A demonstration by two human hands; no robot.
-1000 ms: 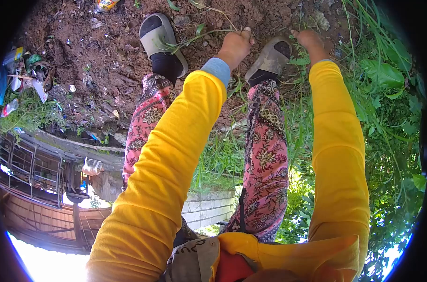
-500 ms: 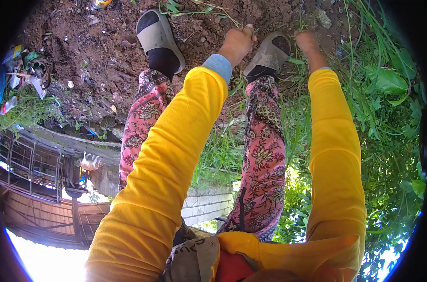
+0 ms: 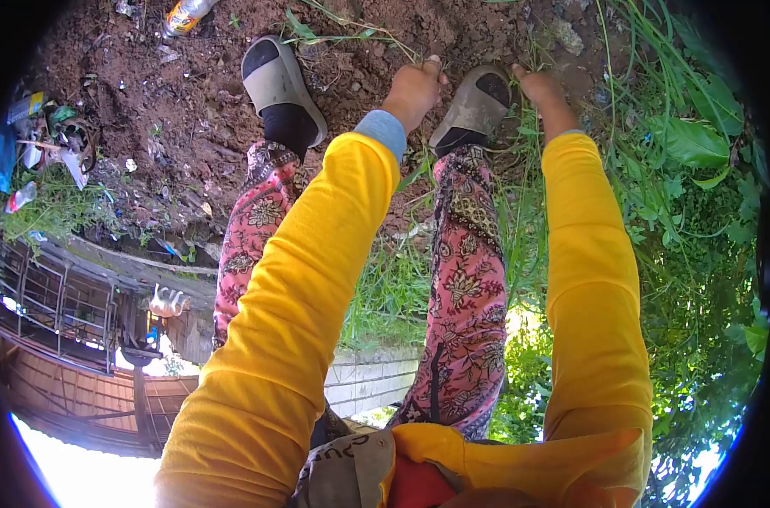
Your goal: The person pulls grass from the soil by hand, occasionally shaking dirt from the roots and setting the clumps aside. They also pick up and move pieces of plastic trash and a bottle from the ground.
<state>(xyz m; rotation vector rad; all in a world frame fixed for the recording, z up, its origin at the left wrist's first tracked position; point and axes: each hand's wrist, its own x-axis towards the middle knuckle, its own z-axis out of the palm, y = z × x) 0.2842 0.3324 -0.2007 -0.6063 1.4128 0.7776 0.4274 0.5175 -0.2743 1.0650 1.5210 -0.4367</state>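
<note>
Your left hand (image 3: 415, 93) is curled tight with the thumb pressed against the fingers, and it appears to have hold of a thin weed stem (image 3: 376, 32), which runs out beyond the fingertips, ahead and to the left, with its few leaves lying over the soil (image 3: 199, 110). Your right hand (image 3: 542, 91) reaches down on the other side of the right slipper (image 3: 474, 114), its fingers bent in among thin green stalks; you cannot tell from here whether they pinch anything or how far apart they are. That slipper stands between your two grips, near both, while the left slipper (image 3: 279, 80) is to the left of your left grip, just beside the trailing leaves. The likeliest trouble at the left grip is the stem snapping or sliding out, since it is so thin and pinched near one end. A hard tug could also tip you forward, because you are bent low with both arms stretched down. On the right, the tangled grass (image 3: 527, 203) close behind your grip could hide something sharp, given the litter (image 3: 38, 140) well off to your left.
</note>
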